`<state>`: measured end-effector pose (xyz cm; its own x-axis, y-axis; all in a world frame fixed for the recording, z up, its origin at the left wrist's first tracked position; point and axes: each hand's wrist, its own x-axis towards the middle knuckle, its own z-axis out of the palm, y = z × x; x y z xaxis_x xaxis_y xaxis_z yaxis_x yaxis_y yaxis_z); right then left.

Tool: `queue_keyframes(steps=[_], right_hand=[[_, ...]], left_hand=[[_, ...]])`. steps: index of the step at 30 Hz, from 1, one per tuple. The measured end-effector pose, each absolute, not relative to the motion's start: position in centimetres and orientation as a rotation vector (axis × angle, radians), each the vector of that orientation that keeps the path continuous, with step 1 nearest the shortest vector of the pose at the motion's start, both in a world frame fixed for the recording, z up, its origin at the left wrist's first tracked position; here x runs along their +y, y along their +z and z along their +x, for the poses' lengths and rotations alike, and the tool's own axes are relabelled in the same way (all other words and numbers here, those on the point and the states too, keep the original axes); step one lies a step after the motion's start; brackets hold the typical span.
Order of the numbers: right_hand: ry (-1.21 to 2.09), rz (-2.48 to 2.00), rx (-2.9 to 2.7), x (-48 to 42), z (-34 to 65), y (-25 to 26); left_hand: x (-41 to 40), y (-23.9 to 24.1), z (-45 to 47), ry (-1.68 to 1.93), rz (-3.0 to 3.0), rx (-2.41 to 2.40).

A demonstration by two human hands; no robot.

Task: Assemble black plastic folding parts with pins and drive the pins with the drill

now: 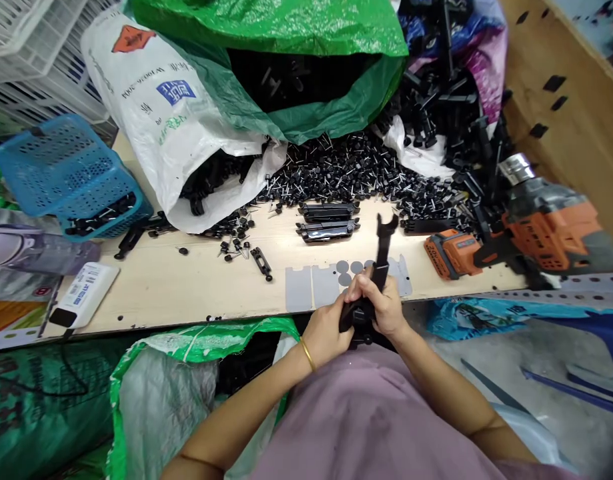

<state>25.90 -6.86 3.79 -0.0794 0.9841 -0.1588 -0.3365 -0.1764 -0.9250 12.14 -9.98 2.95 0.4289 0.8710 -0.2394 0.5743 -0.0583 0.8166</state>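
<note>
Close to my body, at the bench's front edge, both hands grip a long black plastic part (383,250) with a forked upper end. My left hand (329,327) is closed round its lower portion, a gold bangle on the wrist. Higher up on the same part, my right hand (387,307) wraps its fingers, thumb on top. The part's lower end is partly hidden by my hands. Beyond them lie two black slotted pieces (328,230), side by side. A smaller black link piece (261,264) rests farther left. Grey flat cutouts (299,288) lie on the bench beside my hands.
Black-headed metal pins (336,167) are heaped across the back. Behind them stand a green sack (286,27) and a white sack (151,107). An orange cordless power tool (556,227) lies right; a blue basket (61,167) and a white device (85,295) sit left.
</note>
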Motion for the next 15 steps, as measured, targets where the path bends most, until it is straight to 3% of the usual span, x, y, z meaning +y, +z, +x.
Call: queue_keyframes(steps=[9, 15], right_hand=[[1.319, -1.148, -1.007, -7.0, 24.7, 5.3], [1.316, -1.125, -0.947, -7.2, 23.8, 6.1]], left_hand=[[-9.1, 3.8, 11.0, 0.745, 1.368, 0.87], [-9.3, 3.7, 11.3, 0.904, 1.174, 0.969]])
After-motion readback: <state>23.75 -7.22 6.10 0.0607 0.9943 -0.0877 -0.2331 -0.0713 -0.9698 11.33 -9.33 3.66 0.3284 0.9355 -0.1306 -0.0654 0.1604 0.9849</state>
